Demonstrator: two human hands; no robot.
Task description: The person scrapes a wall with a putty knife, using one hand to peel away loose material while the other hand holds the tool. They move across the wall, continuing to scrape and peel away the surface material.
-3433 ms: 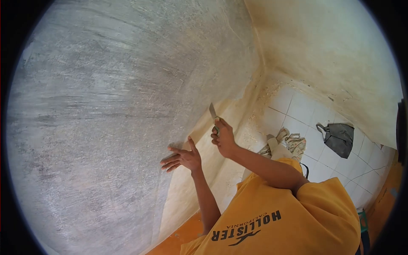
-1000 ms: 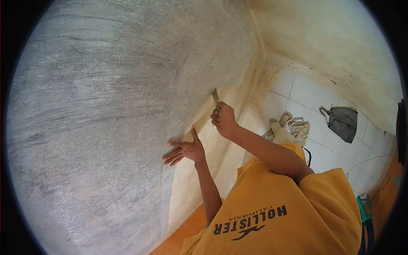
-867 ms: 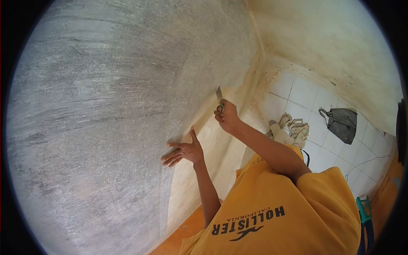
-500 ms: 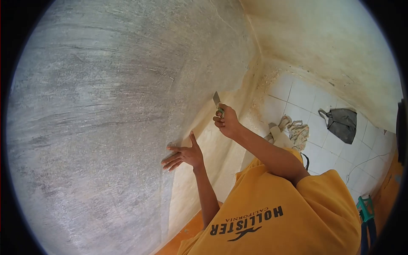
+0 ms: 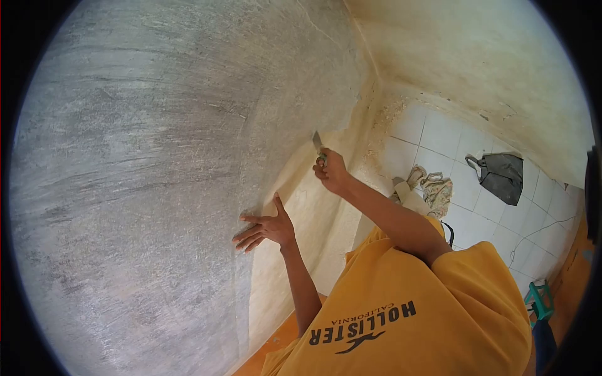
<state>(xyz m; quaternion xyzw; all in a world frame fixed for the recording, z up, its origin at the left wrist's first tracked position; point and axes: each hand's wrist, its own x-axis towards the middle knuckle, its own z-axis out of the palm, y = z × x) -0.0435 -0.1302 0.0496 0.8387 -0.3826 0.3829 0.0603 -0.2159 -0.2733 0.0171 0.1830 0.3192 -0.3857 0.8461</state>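
Observation:
My right hand (image 5: 331, 170) is wrapped round the handle of a putty knife (image 5: 316, 140). The knife's metal blade points up and lies at the wall (image 5: 157, 138), close to where the rough grey surface meets a smoother cream strip (image 5: 301, 216). Lower and to the left, my left hand (image 5: 269, 229) rests on the wall with its fingers spread, over that same border. It holds nothing.
A dark grey bag (image 5: 501, 178) lies on the white floor tiles (image 5: 439, 135) to the right, with crumpled patterned cloth (image 5: 437, 191) nearer me. A green plastic stool (image 5: 539, 301) stands at lower right. A thin cable (image 5: 533, 233) runs over the floor. Another wall (image 5: 464, 50) meets this one in a corner.
The whole view has shifted slightly. My right hand and the putty knife sit a little further left; the left hand stays spread against the wall.

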